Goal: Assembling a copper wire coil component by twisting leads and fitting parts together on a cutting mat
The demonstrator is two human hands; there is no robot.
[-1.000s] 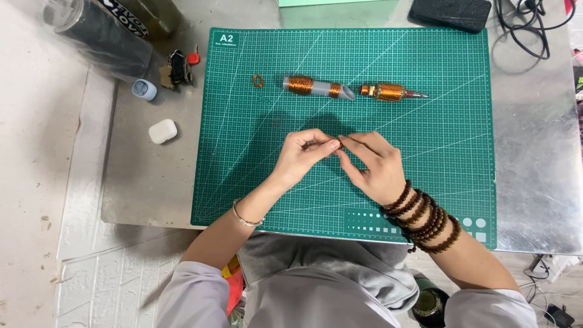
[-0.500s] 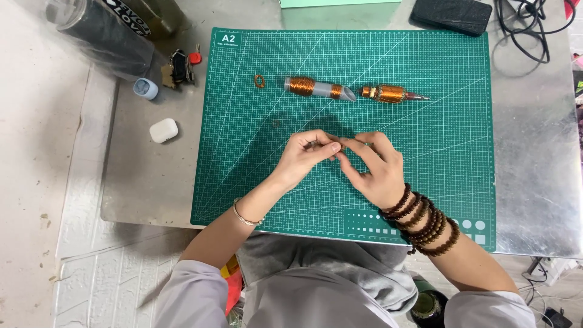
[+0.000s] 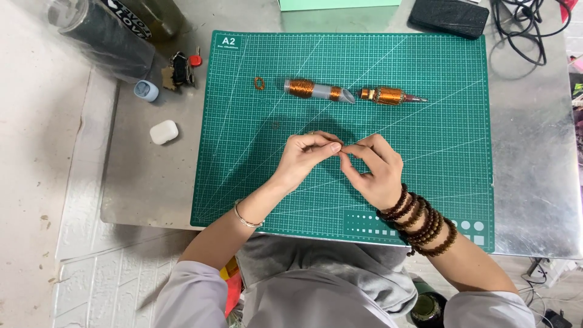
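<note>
My left hand and my right hand meet fingertip to fingertip above the middle of a green cutting mat. Between the pinched fingers is something very small; I cannot make out what it is. A thin bangle circles my left wrist, and dark wooden bead bracelets wrap my right wrist. Farther back on the mat lie a clear tube wound with copper wire and a copper-wound part with a metal tip, end to end. A small orange ring lies left of them.
The mat lies on a metal table. Off the mat's left side are a white earbud case, a small blue cap, a little dark gadget and a dark cylinder. A black case and cables sit at the back right.
Both hands stay pinched together at the same spot; the fingers have shifted only slightly. The parts on the mat have not moved.
</note>
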